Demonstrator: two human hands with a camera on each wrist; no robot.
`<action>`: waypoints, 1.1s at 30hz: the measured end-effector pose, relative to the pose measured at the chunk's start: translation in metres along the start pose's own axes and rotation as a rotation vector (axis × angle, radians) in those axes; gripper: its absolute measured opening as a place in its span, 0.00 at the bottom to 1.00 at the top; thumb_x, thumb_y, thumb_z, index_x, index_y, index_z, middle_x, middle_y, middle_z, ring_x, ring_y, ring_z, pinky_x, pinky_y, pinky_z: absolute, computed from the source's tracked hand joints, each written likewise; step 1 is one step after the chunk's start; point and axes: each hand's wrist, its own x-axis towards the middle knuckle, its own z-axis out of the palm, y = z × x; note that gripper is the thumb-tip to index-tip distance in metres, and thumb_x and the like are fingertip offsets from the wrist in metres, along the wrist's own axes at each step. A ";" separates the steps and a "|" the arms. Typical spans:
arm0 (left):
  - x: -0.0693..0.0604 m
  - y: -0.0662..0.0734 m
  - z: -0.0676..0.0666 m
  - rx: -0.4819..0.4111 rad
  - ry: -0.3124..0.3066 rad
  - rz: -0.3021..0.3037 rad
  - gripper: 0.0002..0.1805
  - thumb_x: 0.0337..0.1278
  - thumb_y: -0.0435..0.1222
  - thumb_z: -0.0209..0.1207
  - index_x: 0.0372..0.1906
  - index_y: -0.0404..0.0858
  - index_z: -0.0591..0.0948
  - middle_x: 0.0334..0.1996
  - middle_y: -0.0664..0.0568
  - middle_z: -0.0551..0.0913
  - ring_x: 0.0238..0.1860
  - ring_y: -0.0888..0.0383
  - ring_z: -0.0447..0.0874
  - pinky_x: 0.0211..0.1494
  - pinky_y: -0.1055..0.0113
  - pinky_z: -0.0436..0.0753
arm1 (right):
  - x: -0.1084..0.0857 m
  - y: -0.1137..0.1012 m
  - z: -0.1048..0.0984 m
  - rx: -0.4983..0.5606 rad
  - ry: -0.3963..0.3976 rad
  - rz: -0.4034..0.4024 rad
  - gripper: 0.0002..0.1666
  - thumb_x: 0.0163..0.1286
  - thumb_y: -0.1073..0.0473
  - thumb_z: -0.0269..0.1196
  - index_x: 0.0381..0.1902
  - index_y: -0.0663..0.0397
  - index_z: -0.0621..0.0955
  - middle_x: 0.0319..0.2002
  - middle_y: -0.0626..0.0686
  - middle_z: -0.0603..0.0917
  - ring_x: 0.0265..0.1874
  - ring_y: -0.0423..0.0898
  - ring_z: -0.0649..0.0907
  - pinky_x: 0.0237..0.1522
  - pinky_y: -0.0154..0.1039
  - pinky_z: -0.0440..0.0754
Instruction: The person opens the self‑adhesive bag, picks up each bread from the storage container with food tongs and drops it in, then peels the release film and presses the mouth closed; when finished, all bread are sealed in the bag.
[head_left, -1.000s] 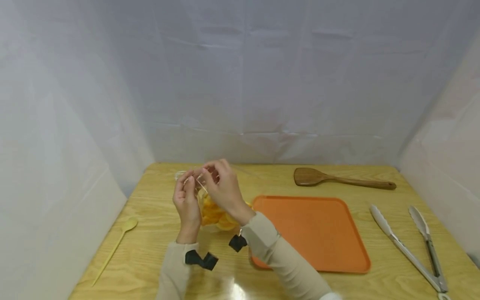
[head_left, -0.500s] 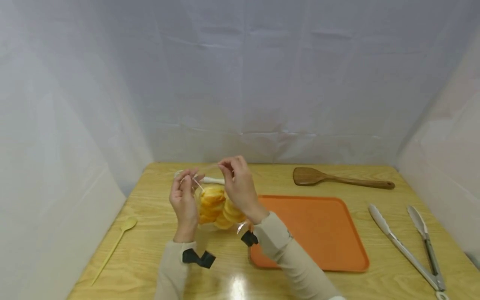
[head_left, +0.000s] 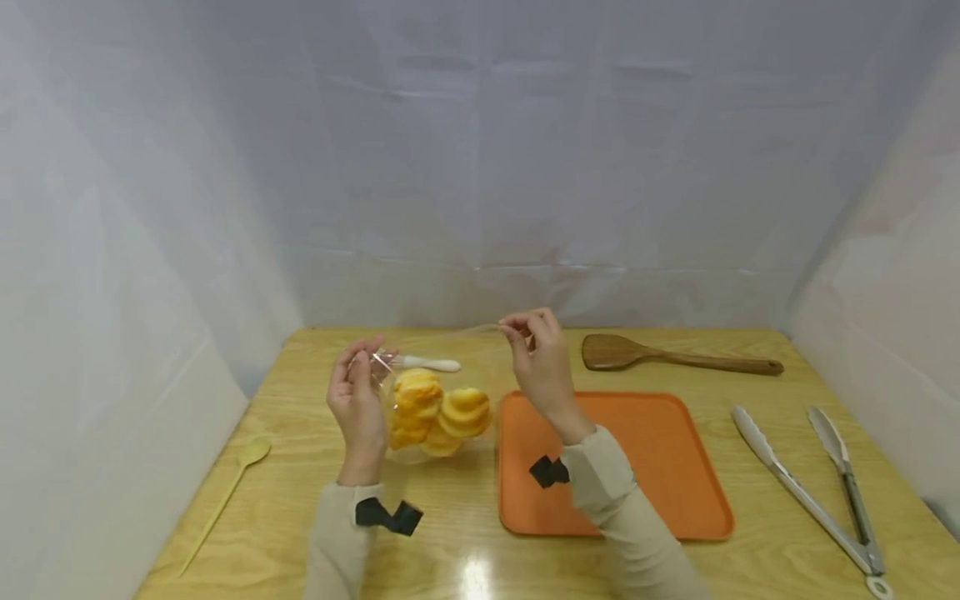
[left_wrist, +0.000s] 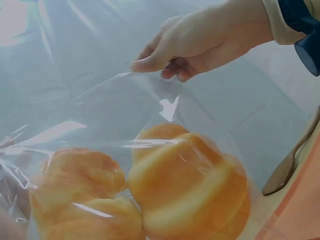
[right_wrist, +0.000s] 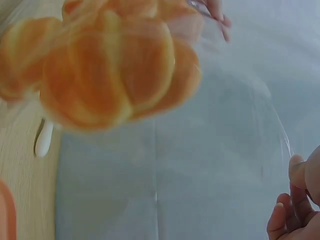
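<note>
A clear plastic bag [left_wrist: 169, 109] hangs between my hands, its upper edge stretched across. Several golden-brown bread rolls [head_left: 416, 398] lie low inside it; they also fill the upper left of the right wrist view. My left hand [head_left: 358, 408] holds the crumpled left side of the bag between thumb and fingers. Thumb and fingertips of my right hand [head_left: 543, 367] pinch the bag's edge farther right, above the orange tray's back left corner. In the left wrist view, the film rises from the rolls to the right hand's pinch.
An orange tray [head_left: 645, 467] lies right of the bag. Behind the bag is a white-handled brush [head_left: 431, 363]. A wooden spatula [head_left: 615, 353] lies at the back, metal tongs [head_left: 806, 498] at the right, and a yellow spoon [head_left: 251, 454] at the left. White sheets surround the table.
My right hand has moved right, away from the left hand, drawing the bag's edge out wide. The left hand has shifted slightly left. The rolls and the white brush handle show more fully.
</note>
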 end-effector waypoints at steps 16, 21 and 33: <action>0.017 0.003 -0.010 -0.080 0.085 -0.082 0.06 0.69 0.32 0.54 0.42 0.36 0.80 0.39 0.53 0.89 0.32 0.60 0.87 0.40 0.73 0.84 | -0.002 0.053 -0.069 -0.015 0.143 0.227 0.11 0.70 0.64 0.60 0.41 0.70 0.81 0.37 0.63 0.75 0.33 0.29 0.68 0.35 0.22 0.68; 0.023 0.003 -0.012 -0.084 0.148 -0.110 0.05 0.68 0.33 0.55 0.41 0.37 0.80 0.37 0.52 0.88 0.30 0.60 0.87 0.37 0.73 0.84 | -0.006 0.065 -0.087 -0.047 0.189 0.281 0.11 0.71 0.63 0.60 0.41 0.70 0.80 0.34 0.53 0.74 0.32 0.29 0.68 0.35 0.22 0.68; 0.034 0.005 -0.019 -0.103 0.248 -0.145 0.04 0.68 0.32 0.55 0.39 0.37 0.80 0.36 0.50 0.88 0.26 0.60 0.86 0.32 0.76 0.82 | -0.020 0.072 -0.116 -0.068 0.233 0.385 0.13 0.73 0.63 0.58 0.42 0.73 0.79 0.33 0.37 0.70 0.33 0.28 0.70 0.36 0.22 0.68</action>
